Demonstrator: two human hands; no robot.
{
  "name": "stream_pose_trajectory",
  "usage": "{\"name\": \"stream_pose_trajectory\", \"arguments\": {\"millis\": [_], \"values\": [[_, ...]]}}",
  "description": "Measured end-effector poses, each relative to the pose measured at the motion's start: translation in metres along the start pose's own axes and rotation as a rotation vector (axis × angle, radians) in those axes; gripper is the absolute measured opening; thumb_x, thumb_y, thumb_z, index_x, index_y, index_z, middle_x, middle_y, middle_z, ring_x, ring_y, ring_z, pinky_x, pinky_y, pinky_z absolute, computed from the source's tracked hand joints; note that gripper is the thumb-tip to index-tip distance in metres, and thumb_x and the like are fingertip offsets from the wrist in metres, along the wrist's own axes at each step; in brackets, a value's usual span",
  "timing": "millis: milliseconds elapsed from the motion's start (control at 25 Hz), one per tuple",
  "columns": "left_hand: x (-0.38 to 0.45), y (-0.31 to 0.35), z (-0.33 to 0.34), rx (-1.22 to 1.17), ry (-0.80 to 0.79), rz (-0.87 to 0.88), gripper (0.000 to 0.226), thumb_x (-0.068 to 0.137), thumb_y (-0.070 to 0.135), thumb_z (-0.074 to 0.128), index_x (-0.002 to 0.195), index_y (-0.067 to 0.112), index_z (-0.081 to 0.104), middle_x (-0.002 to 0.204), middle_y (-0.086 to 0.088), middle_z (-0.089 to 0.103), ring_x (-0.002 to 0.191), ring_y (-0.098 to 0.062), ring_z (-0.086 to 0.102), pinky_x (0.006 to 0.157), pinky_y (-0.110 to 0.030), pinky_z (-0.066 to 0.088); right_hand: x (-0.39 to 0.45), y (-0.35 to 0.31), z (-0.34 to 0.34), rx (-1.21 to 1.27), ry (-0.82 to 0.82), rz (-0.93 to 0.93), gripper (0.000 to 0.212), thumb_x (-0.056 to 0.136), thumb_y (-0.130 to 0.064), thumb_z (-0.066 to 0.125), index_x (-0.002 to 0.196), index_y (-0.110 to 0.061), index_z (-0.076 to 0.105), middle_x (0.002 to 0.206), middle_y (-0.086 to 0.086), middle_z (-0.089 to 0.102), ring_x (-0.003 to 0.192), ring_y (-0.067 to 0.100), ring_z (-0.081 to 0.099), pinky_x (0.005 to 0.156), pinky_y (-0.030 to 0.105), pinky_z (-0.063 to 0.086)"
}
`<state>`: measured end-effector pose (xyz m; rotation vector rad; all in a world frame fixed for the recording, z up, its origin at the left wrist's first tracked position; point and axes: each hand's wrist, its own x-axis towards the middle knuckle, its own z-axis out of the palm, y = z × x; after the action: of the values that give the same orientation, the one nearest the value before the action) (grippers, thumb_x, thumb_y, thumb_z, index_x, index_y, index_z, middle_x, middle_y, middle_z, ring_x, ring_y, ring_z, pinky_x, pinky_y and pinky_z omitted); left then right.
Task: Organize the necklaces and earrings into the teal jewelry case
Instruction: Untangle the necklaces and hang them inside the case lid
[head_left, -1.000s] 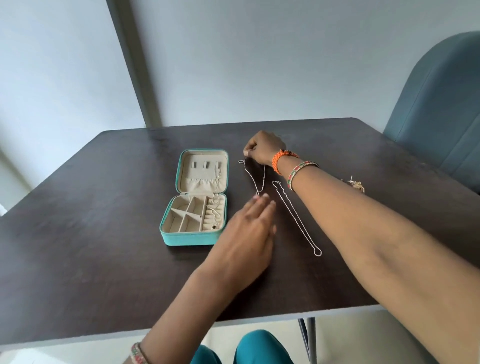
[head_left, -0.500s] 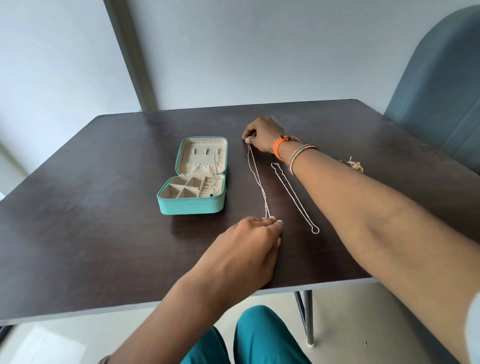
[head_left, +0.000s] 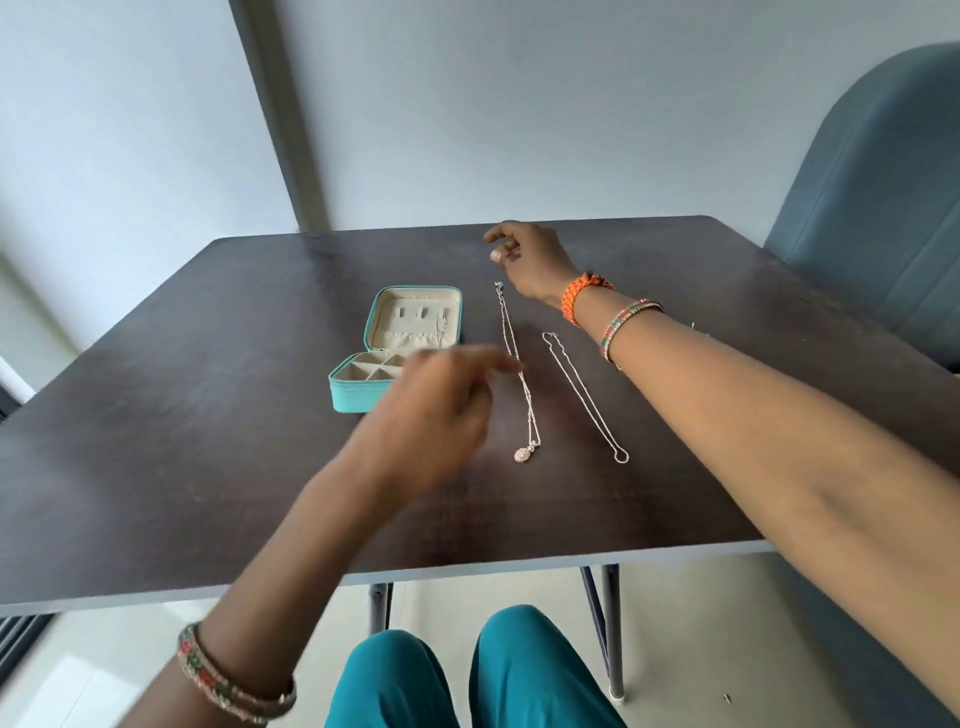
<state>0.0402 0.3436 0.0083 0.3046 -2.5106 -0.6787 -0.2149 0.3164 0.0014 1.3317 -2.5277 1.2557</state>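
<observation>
L hand (head_left: 436, 410) hovers above the dark wood-grain tabletop (head_left: 208, 441), motion-blurred, fingers loosely spread w/ nothing in them; it covers the near right corner of the teal zip-around jewelry case (head_left: 363, 387). Beaded multicolour bangles (head_left: 228, 686) on the L wrist.

R hand (head_left: 530, 260) is raised at the far side of the table, fingers curled loosely, thumb and forefinger apart, holding nothing that can be seen. Orange braided wristband (head_left: 584, 296) and a thin red-green beaded bangle (head_left: 626, 327) on the R forearm.

Between the two hands lies the thin silver chain necklace with a small oval pendant (head_left: 519, 384), stretched nearly straight on the table, clasp end far, just below the R hand, pendant end near. Just to its right, roughly parallel and not touching, a second plain silver chain necklace (head_left: 584, 397).

The case sits left of both necklaces, lid open and lying back, cream lining showing; base has small divided compartments, and a fine chain hangs at the lid's right side. Contents of the compartments too small to tell.

Blue-grey upholstered chair back (head_left: 883, 208) at the table's right. Teal trouser knees (head_left: 467, 675) below the near edge.
</observation>
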Motion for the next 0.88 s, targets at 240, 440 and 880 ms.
{"name": "stream_pose_trajectory", "arguments": {"millis": [240, 440, 880], "values": [[0.035, -0.051, -0.053, -0.196, 0.553, -0.321, 0.031, 0.078, 0.005, 0.043, 0.074, 0.024, 0.067, 0.067, -0.004, 0.065, 0.054, -0.009, 0.058, 0.054, -0.025, 0.046, -0.060, -0.083, 0.015, 0.079, -0.104, -0.195, 0.014, 0.086, -0.011, 0.060, 0.089, -0.011, 0.073, 0.092, 0.004, 0.073, 0.084, 0.012, 0.062, 0.074, 0.016, 0.047], [0.027, -0.115, -0.042, 0.402, 0.030, -0.560, 0.024, 0.087, 0.022, 0.048, 0.108, 0.017, 0.058, 0.119, -0.016, 0.060, 0.112, -0.036, 0.052, 0.092, -0.040, 0.039, -0.098, -0.091, 0.052, -0.175, -0.315, -0.128, 0.018, 0.085, -0.017, 0.061, 0.101, -0.017, 0.068, 0.108, 0.010, 0.068, 0.105, 0.029, 0.060, 0.088, 0.032, 0.047], [-0.030, -0.048, -0.006, 0.725, 0.092, -0.717, 0.048, 0.096, 0.051, 0.027, 0.111, 0.011, 0.048, 0.114, -0.014, 0.062, 0.103, -0.031, 0.060, 0.085, -0.037, 0.036, -0.115, -0.108, 0.035, -0.032, -0.400, 0.126, 0.071, 0.085, -0.011, 0.061, 0.142, -0.017, 0.020, 0.117, 0.012, 0.053, 0.098, 0.029, 0.057, 0.075, 0.032, 0.047]]}}
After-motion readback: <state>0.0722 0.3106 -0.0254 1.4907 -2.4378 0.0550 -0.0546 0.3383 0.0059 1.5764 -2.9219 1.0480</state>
